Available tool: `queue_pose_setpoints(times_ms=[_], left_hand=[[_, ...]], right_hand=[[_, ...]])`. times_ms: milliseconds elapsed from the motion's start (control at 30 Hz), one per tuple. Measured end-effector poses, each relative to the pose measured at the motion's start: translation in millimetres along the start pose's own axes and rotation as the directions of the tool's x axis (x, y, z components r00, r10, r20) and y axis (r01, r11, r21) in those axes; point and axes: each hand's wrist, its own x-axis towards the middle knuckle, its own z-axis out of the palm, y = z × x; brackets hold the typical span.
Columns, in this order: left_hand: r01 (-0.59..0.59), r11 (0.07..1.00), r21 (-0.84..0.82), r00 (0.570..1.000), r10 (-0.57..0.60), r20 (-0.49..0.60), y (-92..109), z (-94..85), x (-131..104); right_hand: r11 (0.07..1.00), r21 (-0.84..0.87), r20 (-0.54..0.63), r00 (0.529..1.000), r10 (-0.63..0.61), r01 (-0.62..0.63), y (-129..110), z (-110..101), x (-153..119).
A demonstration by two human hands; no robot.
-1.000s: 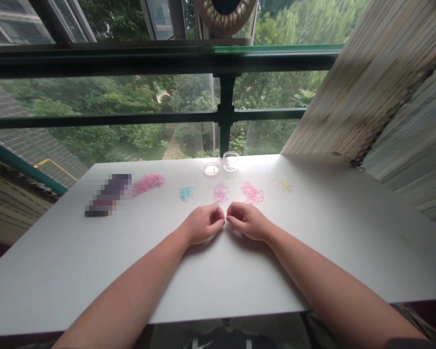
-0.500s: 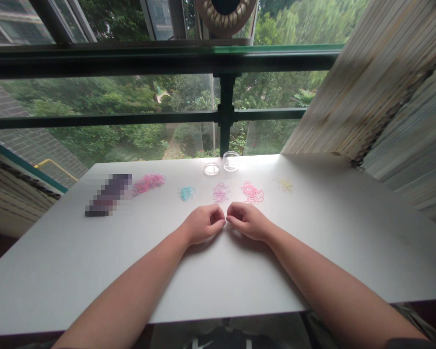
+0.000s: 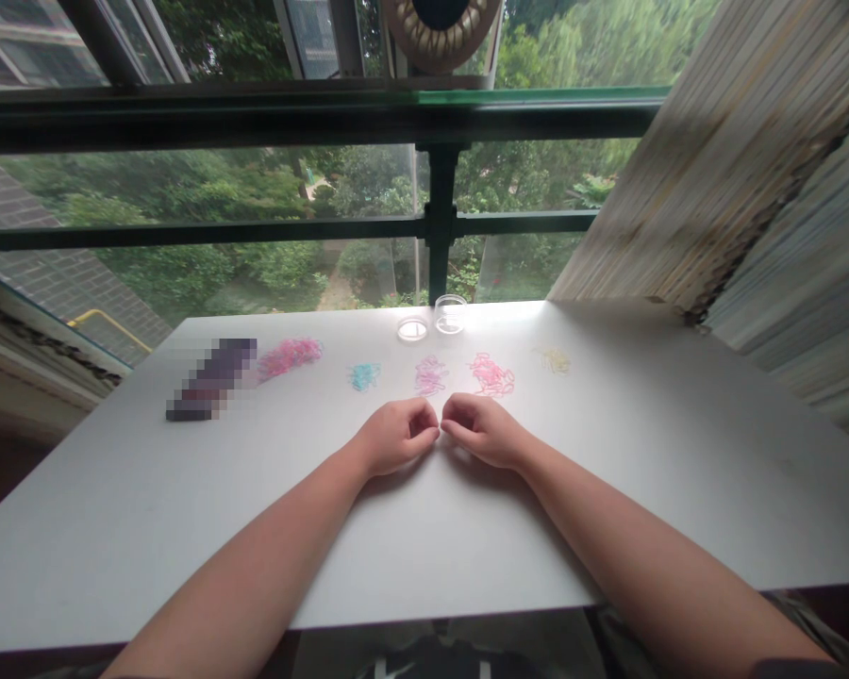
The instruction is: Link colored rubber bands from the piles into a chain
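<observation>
My left hand and my right hand rest on the white table, fingers curled, with their fingertips almost meeting. Each is closed in a pinch; anything between the fingertips is too small to make out. Just beyond the hands lie a pile of lilac rubber bands and a pile of pink rubber bands. Blue rubber bands form a small heap to the left. Pale yellow ones lie to the right. A larger mixed pink heap sits farther left.
At the table's far edge stand a clear round container and a flat clear round lid. A pixelated dark object lies at the left. Behind the table are a green-framed window and a striped curtain at the right.
</observation>
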Motion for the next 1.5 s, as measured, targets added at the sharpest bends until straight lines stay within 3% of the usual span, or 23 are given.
queue_pose_setpoints(times_ms=[900,1500], left_hand=[[0.01,1.0,0.006,1.0,-0.01,0.01,-0.3,0.5,-0.2],[0.002,1.0,0.014,1.0,-0.003,0.019,-2.9,1.1,0.7]], right_hand=[[1.0,-0.025,0.003,1.0,-0.007,0.007,0.8,0.5,0.5],[0.998,0.057,-0.004,0.999,-0.038,0.038,1.1,-0.1,-0.3]])
